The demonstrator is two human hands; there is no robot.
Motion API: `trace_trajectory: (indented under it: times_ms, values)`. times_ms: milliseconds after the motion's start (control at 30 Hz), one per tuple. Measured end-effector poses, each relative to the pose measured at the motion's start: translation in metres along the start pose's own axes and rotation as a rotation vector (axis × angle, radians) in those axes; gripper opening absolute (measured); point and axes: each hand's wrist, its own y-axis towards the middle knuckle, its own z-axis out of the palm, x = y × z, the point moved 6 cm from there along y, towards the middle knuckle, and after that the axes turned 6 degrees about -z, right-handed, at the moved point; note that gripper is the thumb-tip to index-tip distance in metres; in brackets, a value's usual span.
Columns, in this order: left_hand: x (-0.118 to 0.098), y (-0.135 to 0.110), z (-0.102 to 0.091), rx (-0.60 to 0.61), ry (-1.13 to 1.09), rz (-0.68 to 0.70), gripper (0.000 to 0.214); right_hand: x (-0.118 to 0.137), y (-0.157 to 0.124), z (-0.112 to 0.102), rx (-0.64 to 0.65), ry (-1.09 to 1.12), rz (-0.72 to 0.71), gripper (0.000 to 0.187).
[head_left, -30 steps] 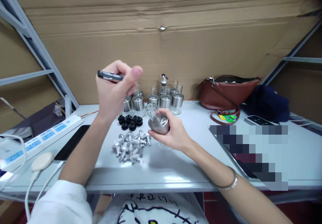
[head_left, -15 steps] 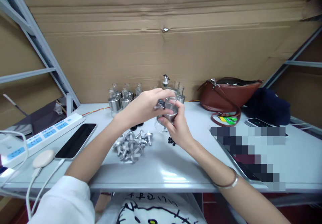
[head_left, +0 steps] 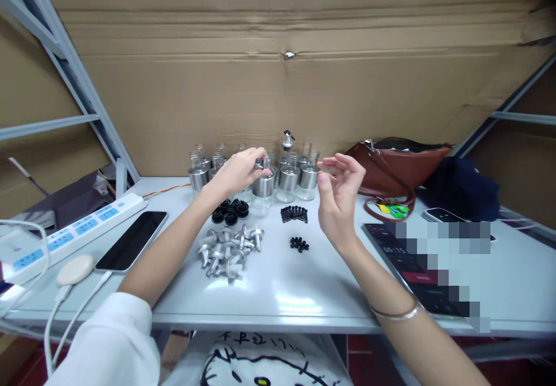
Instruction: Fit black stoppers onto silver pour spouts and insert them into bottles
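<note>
My left hand [head_left: 237, 172] reaches to the row of small glass bottles with steel collars and pinches the top of one bottle [head_left: 263, 186] standing on the white table [head_left: 278, 293]. My right hand [head_left: 339, 198] hovers to the right of the bottles, fingers loosely curled and apart, holding nothing. Other bottles [head_left: 299, 177] stand in the same row at the back; one carries a pourer spout [head_left: 286, 140]. Below them lie black rubber rings [head_left: 230, 211], a heap of silver pourer parts [head_left: 226, 250], black strips [head_left: 294, 214] and small black beads [head_left: 299, 243].
A dark phone [head_left: 131, 240], a white power strip [head_left: 69, 235] and a round white charger [head_left: 75, 269] lie at left. A brown bag [head_left: 393, 163], a dark cloth [head_left: 463, 186] and a tablet [head_left: 408, 264] sit at right. Cardboard lines the back wall.
The bottle I held with both hands now stands in the back row. My right hand has let go and drawn back to the right; my left hand stays on the bottle's top.
</note>
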Motion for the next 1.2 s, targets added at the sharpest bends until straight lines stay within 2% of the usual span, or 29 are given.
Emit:
trace_trajectory:
  times_ms: [100,200,400,633,800,1033,1100,1200]
  values:
    - [0.01,0.001,0.021,0.045,0.009,0.006,0.019,0.0,-0.002,0.002,0.019,-0.02,-0.042,0.031]
    - [0.012,0.0,0.034,0.046,0.003,0.013,0.017,0.004,-0.004,0.005,0.051,-0.05,-0.101,0.03]
    - [0.012,0.0,0.04,0.007,0.064,-0.027,0.016,0.007,-0.005,0.008,0.083,-0.07,-0.14,0.029]
    - [0.023,-0.001,0.049,-0.046,0.041,-0.118,0.034,0.009,-0.007,0.01,0.113,-0.073,-0.149,0.03]
    - [0.026,0.0,0.052,-0.054,0.015,-0.121,0.046,0.009,-0.007,0.013,0.167,-0.111,-0.138,0.027]
    - [0.025,0.0,0.056,-0.018,-0.008,-0.13,0.058,0.009,-0.013,0.033,0.539,-0.177,-0.143,0.009]
    - [0.023,0.0,0.054,-0.018,-0.007,-0.138,0.058,0.007,-0.018,0.038,0.677,-0.151,-0.083,0.01]
    - [0.019,-0.001,0.044,-0.041,0.0,-0.162,0.055,0.003,-0.033,0.048,0.978,-0.078,0.109,0.01]
